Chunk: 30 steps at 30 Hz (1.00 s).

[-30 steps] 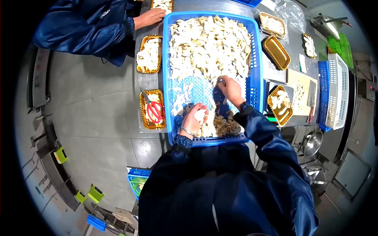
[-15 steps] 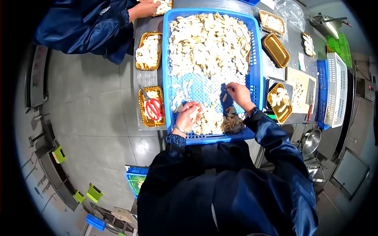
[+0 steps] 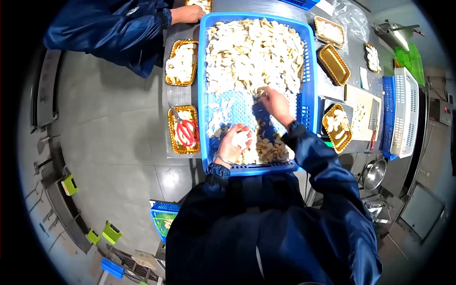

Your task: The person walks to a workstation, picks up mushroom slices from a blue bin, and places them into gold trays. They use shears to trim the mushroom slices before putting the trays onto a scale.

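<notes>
A big blue plastic crate [image 3: 311, 99] holds a thick pile of pale mushroom slices [image 3: 254, 52] at its far end. More slices [image 3: 273, 151] lie at the near end, with small scraps on the mesh between. My left hand [image 3: 232, 145], palm up and fingers curled, cups several slices above the near left part of the crate. At the near edge of the big pile, my right hand [image 3: 275, 103] reaches down with its fingers drawn together on a slice; the fingertips are partly lost among the slices.
Left of the crate stand a gold tray [image 3: 181, 62] of slices and another with red-handled scissors [image 3: 187, 133]. To the right are an empty gold tray [image 3: 334, 65], a part-filled tray [image 3: 337, 127], a cutting board and a knife [image 3: 374, 121]. A co-worker's hand [image 3: 189, 14] is at upper left.
My right hand has moved away from me and slightly left, to the edge of the big pile. My left hand has shifted a little right, still cupping slices. The co-worker's hand has moved right.
</notes>
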Each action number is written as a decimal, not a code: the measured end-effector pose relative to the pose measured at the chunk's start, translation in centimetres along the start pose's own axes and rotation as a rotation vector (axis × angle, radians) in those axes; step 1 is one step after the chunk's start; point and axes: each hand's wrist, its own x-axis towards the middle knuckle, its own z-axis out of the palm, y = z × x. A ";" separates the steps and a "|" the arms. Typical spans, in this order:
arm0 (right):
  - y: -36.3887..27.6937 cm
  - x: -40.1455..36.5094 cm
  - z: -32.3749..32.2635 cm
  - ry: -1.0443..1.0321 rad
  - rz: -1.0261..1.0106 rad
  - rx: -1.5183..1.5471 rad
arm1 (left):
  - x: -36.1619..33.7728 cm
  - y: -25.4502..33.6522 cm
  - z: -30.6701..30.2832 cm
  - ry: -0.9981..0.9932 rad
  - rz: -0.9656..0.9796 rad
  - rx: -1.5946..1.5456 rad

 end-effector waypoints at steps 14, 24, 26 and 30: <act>3.5 1.0 1.5 0.101 -0.180 0.108 | -0.2 1.4 0.0 0.029 0.017 0.090; 5.6 -1.9 -1.5 -0.144 0.294 0.378 | 0.3 0.4 -0.4 0.037 0.000 0.099; 4.9 -2.9 -0.3 -0.195 0.288 0.323 | 0.4 0.4 -0.7 0.049 0.057 0.132; 2.0 -4.3 0.7 -0.233 0.199 0.157 | 0.4 0.8 -1.5 0.123 0.073 0.096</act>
